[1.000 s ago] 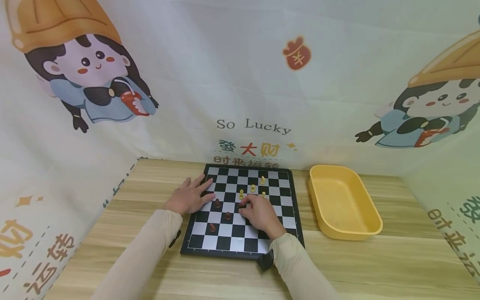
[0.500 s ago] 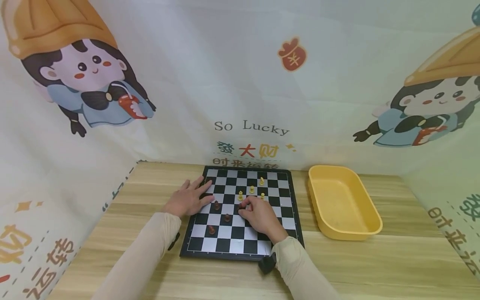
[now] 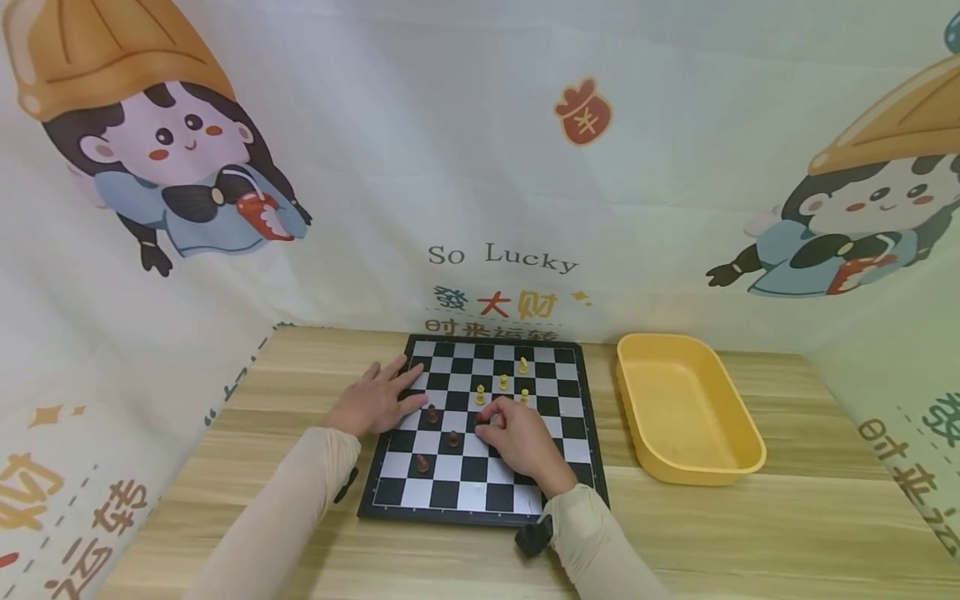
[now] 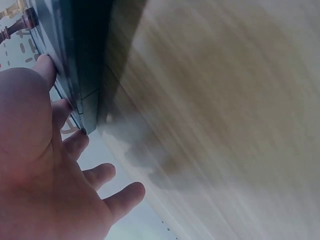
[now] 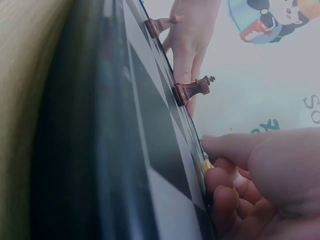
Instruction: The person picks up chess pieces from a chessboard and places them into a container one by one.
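A black-and-white chessboard (image 3: 472, 498) lies on the table under both hands. My left hand (image 3: 375, 398) spreads its fingers over the board's left edge, with fingertips on it in the left wrist view. Close by its thumb stands a brown chess piece (image 3: 432, 414). Two more, a brown piece (image 3: 453, 439) and another brown piece (image 3: 422, 463), are nearer the front. My right hand (image 3: 525, 442) pinches a dark brown chess piece (image 3: 480, 419) near mid-board, mostly hidden by the fingers. Just beyond stands a yellow chess piece (image 3: 480, 395). A brown king (image 5: 192, 91) shows in the right wrist view.
Other yellow pieces stand farther back, among them a yellow knight-like piece (image 3: 522, 365) and a yellow piece (image 3: 503, 382). Right of the board sits a yellow plastic tub (image 3: 645, 450) on the wooden table (image 3: 817, 483). A printed cloth (image 3: 480, 183) hangs behind and at both sides.
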